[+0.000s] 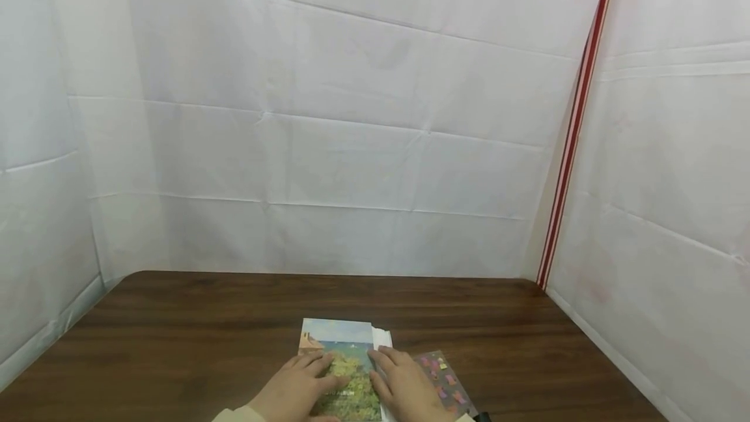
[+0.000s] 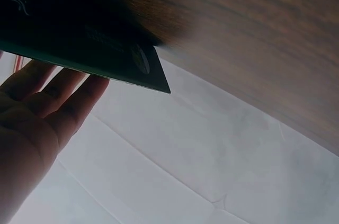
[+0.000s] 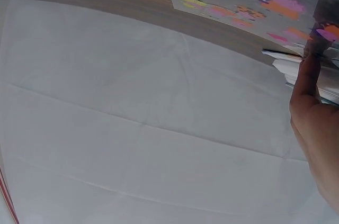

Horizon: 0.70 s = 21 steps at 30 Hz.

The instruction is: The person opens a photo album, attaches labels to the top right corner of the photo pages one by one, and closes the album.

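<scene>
A photo album [image 1: 340, 348] lies near the front of the brown table, its cover showing sky, sea and yellow-green plants. Spread across the left of that cover is my left hand [image 1: 301, 383]. My right hand [image 1: 404, 379] rests along the album's right edge, where white paper [image 1: 382, 337] sticks out. In the left wrist view, the left fingers touch the edge of a dark green panel [image 2: 79, 44] with faint print. The right wrist view shows a fingertip beside white page edges [image 3: 323, 78]. A clear sticker sheet [image 1: 448, 379] with pink and orange shapes lies beside the right hand.
White creased sheets [image 1: 351, 116] hang behind the table [image 1: 205, 318] and along both sides. A red striped band [image 1: 574, 122] runs down the back right corner. Something small and black [image 1: 482, 417] shows at the right wrist.
</scene>
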Tool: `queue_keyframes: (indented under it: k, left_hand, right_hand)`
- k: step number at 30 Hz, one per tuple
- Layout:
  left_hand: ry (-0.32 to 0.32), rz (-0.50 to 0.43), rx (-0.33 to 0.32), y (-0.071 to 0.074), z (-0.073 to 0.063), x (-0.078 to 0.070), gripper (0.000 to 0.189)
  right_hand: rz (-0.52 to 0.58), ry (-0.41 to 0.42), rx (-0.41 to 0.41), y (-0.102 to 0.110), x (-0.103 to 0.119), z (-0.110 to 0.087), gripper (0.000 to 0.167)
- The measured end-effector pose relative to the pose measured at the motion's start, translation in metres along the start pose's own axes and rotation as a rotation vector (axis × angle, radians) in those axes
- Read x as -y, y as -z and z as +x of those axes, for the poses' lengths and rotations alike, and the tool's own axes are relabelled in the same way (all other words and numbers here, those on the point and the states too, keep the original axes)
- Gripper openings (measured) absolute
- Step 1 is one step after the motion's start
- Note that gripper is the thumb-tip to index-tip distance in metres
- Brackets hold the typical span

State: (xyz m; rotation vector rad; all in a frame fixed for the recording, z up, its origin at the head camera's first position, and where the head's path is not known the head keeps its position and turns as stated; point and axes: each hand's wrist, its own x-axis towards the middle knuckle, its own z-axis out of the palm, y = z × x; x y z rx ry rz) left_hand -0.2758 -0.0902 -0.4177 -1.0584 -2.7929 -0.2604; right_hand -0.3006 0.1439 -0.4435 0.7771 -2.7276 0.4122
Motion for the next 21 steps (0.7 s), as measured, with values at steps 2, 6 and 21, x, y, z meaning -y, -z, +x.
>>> queue_keyframes:
  k: [2,6,21]
  left_hand:
    - [-0.003,0.001,-0.003,-0.0007,0.0001,0.0009,0.055]
    - [-0.004,0.005,0.003,-0.0032,0.001,0.0024,0.059]
    - [-0.012,0.114,-0.207,0.0048,-0.0001,0.0091,0.057]
  right_hand:
    - [-0.003,-0.002,0.0,-0.0008,-0.0007,0.0001,0.043]
    - [0.002,-0.003,-0.006,-0.0019,-0.0026,0.0003,0.042]
    - [0.005,-0.029,-0.258,0.0054,-0.0093,0.0044,0.042]
